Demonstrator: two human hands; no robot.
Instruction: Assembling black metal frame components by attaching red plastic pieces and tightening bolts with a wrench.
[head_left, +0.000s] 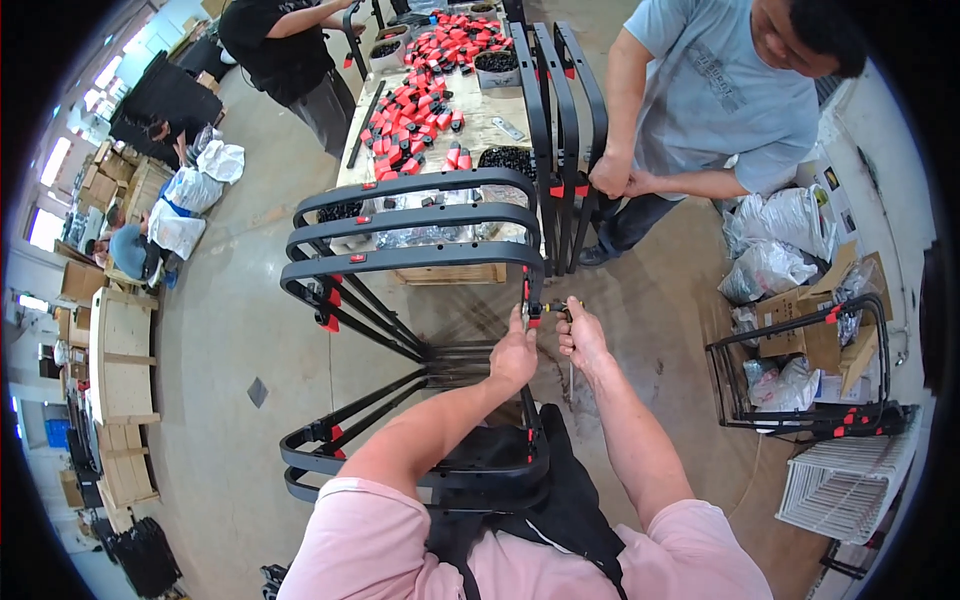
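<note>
Several black tubular frames (410, 258) with rounded ends and red fittings stand upright in front of me. At the right side of the nearest one, my left hand (514, 354) is closed round its upright, just below a red fitting. Close by on the right, my right hand (581, 338) grips a slim hand tool (562, 307) with a yellow and black part, pointing left at the same upright. Its exact kind is hard to make out, as my fingers cover much of it. More black frames (420, 465) with rounded ends stand close to my body.
Beyond the frames is a table (480, 125) heaped with red and black plastic parts (415, 125) and tubs of small black pieces. A co-worker (720, 100) at right holds other frames (565, 110); another person (290, 60) stands far left. Right, a carton (820, 320) and white rack (850, 480).
</note>
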